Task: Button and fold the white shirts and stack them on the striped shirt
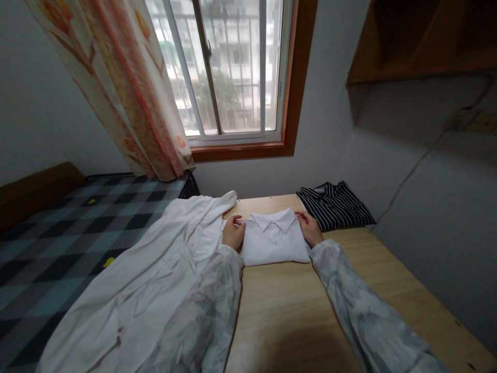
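A white collared shirt (276, 243), folded into a neat rectangle, lies flat on the wooden tabletop (287, 300) with its collar at the far side and buttons down the middle. At its left edge, near the collar, my left hand (233, 233) has its fingers curled in on the cloth. My right hand (309, 229) grips the opposite edge the same way, its fingertips by the collar's right corner. Crumpled white cloth (155, 280), perhaps a garment, spreads just left of my left hand. A folded black-and-white striped shirt (334, 206) rests beyond my right hand.
On the left stands a bed with a checked cover (50, 248). A window (236, 72) and a flowered curtain (132, 88) are ahead. Wooden shelves (423, 46) jut from the right wall, with a cable (411, 168) hanging below.
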{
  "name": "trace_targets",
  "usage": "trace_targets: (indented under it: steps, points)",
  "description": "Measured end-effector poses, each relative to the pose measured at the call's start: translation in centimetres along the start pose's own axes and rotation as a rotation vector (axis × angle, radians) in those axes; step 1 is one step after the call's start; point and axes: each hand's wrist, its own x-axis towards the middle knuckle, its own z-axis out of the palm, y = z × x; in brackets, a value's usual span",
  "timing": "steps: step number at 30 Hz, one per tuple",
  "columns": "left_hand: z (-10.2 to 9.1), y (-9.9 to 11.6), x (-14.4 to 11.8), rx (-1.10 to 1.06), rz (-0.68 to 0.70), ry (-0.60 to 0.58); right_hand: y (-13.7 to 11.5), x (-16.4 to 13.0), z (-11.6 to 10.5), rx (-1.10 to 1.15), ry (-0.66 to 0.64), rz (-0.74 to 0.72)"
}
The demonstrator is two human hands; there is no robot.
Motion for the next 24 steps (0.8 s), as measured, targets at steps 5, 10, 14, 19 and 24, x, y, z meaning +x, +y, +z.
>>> trace_targets:
  steps: [5, 10, 14, 19, 24]
  points:
    - [0.9, 0.6, -1.1, 0.171, 0.095, 0.014, -0.1, -0.4, -0.1, -0.132, 0.07, -0.035]
    - [0.7, 1.6, -2.4, 0.344, 0.249, -0.077, -0.3, -1.1, -0.3, -0.262, -0.051, -0.098]
    - [0.5, 1.2, -2.0, 0.173, 0.186, -0.101, -0.4, -2.0, -0.6, -0.263, -0.125, -0.131]
    - [0.8, 1.3, -1.2, -0.316, -0.003, -0.11, -1.1, -3.1, -1.0, 0.164, -0.223, 0.025]
    - [0.1, 3.2, -1.9, -0.656, -0.286, -0.411, -2.2, -3.2, -1.2, 0.325, -0.178, 0.014]
